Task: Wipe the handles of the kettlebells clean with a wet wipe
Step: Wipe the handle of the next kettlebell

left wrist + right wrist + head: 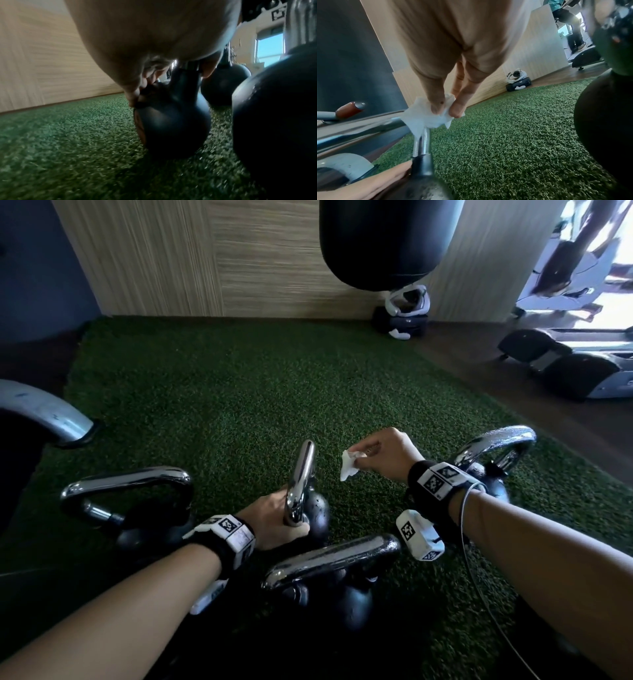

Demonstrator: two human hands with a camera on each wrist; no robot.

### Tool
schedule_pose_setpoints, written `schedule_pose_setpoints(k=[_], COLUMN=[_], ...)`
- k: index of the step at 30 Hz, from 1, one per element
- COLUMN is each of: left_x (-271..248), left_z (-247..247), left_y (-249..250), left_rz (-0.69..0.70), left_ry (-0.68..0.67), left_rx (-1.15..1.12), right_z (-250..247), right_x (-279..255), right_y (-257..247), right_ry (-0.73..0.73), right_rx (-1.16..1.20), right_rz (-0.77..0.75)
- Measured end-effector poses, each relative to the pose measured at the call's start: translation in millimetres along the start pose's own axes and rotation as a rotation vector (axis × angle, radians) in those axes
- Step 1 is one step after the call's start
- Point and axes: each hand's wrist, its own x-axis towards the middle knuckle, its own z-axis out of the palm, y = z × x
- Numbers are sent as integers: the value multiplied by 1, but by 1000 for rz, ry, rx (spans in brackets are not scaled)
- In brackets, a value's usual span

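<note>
Several black kettlebells with chrome handles stand on the green turf [239, 392]. My left hand [274, 523] grips the lower end of the middle kettlebell's handle [302, 474]; in the left wrist view its fingers [137, 92] curl round the neck above the black ball [171, 121]. My right hand [364, 457] is in the air just right of that handle and pinches a crumpled white wet wipe [349, 466] between thumb and fingers. In the right wrist view the wipe [426, 117] hangs just above the chrome handle [422, 143]; whether they touch I cannot tell.
Other kettlebells stand at left [126, 484], near me [329, 559] and right, behind my wrist [496, 443]. A grey machine leg [44, 412] is at far left. A black punching bag [387, 241] hangs ahead over a headset on a case [404, 309]. Treadmills [582, 371] stand right.
</note>
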Motion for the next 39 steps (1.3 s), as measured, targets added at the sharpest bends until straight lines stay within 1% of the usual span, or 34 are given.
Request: schedule_pose_setpoints(k=[3,6,8,12,16,20,23,25,27,29,31,33,35,39], left_x=[-3,1,4,10,13,15,15,16,16,16,16,15,13,13], left_z=[2,17,24,28,30,35,35,35,36,37,36,34,32,34], left_y=[-8,-16,-21,-19,-19,-24,-26,-24,-22,-24,-25,-23,-21,-21], left_rz=[36,18,20,-11,-34,-79,-100,-91,-88,-102,-110,-130,-149,-171], left_ry=[34,64,85,72,111,154,143,154,186,197,197,197,197,198], left_rx=[48,110,119,190,142,17,4,35,28,6,-5,-13,-23,-36], right_z=[6,17,28,57,80,81,76,75,77,78,75,71,68,76], right_x=[12,31,41,50,53,55,51,47,46,49,54,60,63,60], right_y=[-3,-11,-18,-27,-26,-24,-22,-19,-18,-22,-29,-33,-33,-29], right_ry=[-59,-93,-107,-178,-260,-246,-189,-149,-142,-169,-192,-152,-116,-142], right_rx=[-77,-140,-139,-75,-90,-51,93,238,311,316,282,289,346,353], right_rz=[54,125,170,261,289,264,250,290,347,394,394,378,367,401])
